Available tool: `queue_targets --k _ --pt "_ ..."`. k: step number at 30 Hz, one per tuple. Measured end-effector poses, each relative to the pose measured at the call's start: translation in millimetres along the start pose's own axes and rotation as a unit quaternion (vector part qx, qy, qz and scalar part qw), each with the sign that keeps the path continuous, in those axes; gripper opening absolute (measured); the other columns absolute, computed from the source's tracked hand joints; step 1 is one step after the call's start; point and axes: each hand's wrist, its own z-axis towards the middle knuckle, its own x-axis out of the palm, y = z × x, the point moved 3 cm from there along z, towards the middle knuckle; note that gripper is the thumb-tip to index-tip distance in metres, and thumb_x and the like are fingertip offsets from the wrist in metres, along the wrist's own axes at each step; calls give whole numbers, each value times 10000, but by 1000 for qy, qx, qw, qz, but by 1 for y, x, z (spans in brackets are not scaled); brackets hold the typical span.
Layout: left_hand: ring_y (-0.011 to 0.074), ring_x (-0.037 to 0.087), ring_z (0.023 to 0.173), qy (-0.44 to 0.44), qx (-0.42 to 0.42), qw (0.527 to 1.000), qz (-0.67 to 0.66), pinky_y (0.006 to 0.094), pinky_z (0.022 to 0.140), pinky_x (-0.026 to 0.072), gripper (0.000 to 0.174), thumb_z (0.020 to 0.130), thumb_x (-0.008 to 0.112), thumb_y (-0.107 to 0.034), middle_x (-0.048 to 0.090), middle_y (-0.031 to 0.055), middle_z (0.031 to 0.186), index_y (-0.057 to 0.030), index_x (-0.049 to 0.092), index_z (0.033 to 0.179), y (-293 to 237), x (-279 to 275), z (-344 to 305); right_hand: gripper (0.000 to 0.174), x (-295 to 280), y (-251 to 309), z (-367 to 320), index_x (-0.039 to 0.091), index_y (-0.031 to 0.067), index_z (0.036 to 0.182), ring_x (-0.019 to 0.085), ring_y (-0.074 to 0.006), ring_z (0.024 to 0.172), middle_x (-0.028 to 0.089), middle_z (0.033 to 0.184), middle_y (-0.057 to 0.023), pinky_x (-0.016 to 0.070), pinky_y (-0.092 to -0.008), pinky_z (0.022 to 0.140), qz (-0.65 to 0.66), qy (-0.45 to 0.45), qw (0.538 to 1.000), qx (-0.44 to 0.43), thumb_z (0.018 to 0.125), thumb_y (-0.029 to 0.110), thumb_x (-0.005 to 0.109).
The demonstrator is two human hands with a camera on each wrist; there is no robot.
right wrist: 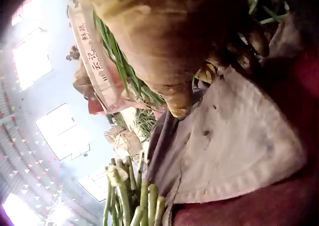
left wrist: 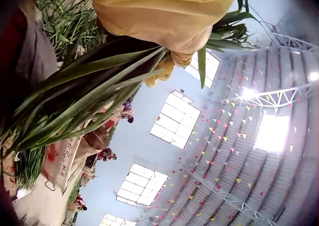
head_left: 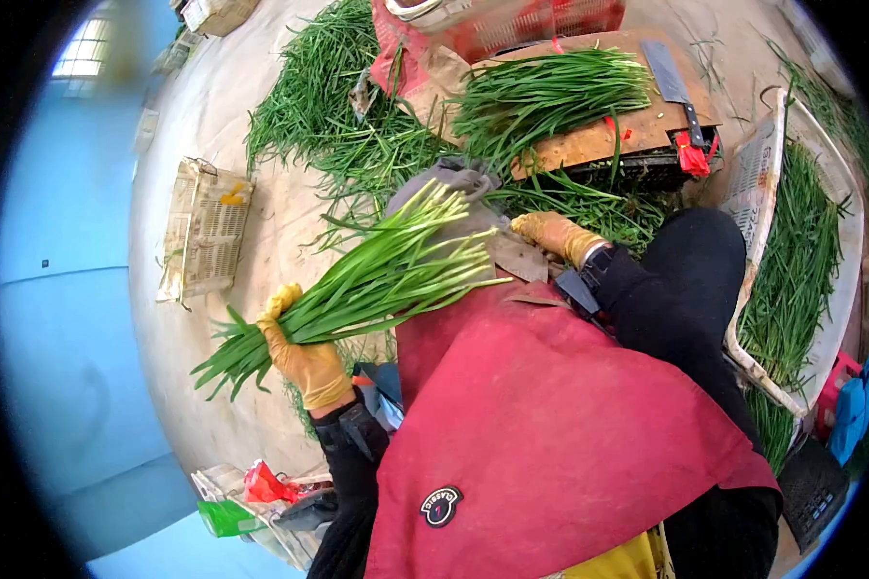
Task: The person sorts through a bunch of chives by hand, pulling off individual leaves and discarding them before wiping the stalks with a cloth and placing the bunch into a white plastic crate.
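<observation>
My gloved left hand point(head_left: 304, 357) grips a bunch of long green stalks point(head_left: 372, 280) near its leafy end; the pale cut ends point up and right over my lap. In the left wrist view the glove point(left wrist: 159, 17) wraps round the leaves point(left wrist: 89, 91). My gloved right hand point(head_left: 557, 236) is at the grey cloth point(head_left: 517, 253) on my lap, right of the pale ends. From the right wrist, thumb and fingers of the glove point(right wrist: 159, 47) pinch the cloth's edge point(right wrist: 234, 136), with the stalk ends point(right wrist: 134, 196) below, apart from the hand.
Ahead, a board point(head_left: 560, 150) on a black crate bears another bunch point(head_left: 550, 96) and a cleaver point(head_left: 668, 77). Loose greens point(head_left: 328, 87) lie heaped on the floor to its left. A white basket point(head_left: 743, 318) of greens stands at right, a beige crate point(head_left: 203, 232) at left.
</observation>
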Motion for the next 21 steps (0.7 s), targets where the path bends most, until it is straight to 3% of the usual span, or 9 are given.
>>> queue_targets --k 3,4,7,11,15,16,17,19,21 --pt "283 609 1088 -15 15 999 26 443 1049 459 274 968 590 -278 652 142 1112 -7 614 1002 -20 -2 -3 418 2 -29 40 590 88 1278 648 -371 998 687 1012 -200 505 -437 858 -205 -113 962 -141 882 220 569" --pt "291 609 1100 -23 20 999 41 445 1041 467 277 975 581 -277 651 151 1132 -4 615 1008 -24 0 -7 451 4 -34 41 585 116 1295 590 -432 1084 663 1061 -228 477 -449 936 -172 -100 966 -164 844 125 563" --pt "288 606 1097 -42 7 998 37 448 1046 464 278 980 574 -281 646 147 1121 -6 608 1002 -29 4 -10 478 10 -23 27 565 139 1322 580 -393 1118 639 1146 -210 475 -434 953 -291 -139 932 -168 845 111 568" --pt "275 606 1066 -28 29 997 65 449 1063 449 276 984 566 -276 637 136 1098 -2 595 985 -33 22 -13 332 7 -31 38 677 140 1163 573 -374 1118 620 1173 -185 472 -428 957 -242 -155 951 -112 849 158 568" --pt "262 599 1043 -63 51 992 100 449 1075 432 279 980 572 -279 625 129 1046 0 584 984 -46 47 -17 351 -6 -41 47 687 107 1151 603 -374 1086 646 1168 -206 482 -380 935 -34 -203 969 -137 854 94 499" --pt "263 597 1046 -72 49 991 102 449 1074 431 282 979 575 -281 623 131 1043 1 584 989 -51 50 -19 386 -5 -36 54 667 77 1191 626 -288 1072 666 1179 -173 471 -314 931 109 -173 957 -204 875 27 452" --pt "264 594 1050 -82 47 990 102 449 1074 430 285 977 578 -282 621 134 1041 3 583 993 -55 52 -22 406 -2 -39 58 646 34 1213 610 -200 1062 672 1184 -116 444 -270 957 235 -163 941 -181 902 -32 392" --pt "271 604 1048 -58 48 993 91 445 1055 439 316 984 565 -287 641 156 1068 22 607 1031 -63 58 -32 343 -12 -6 33 626 21 1242 587 -180 1110 656 1230 -86 411 -265 1009 240 -159 897 -336 965 11 425" --pt "274 586 1055 -75 56 992 84 441 1076 419 309 974 581 -285 625 148 1055 22 594 1008 -72 63 -40 357 -19 26 5 587 5 1296 555 -169 1182 611 1305 -83 393 -286 1047 347 -109 854 -372 983 175 563"
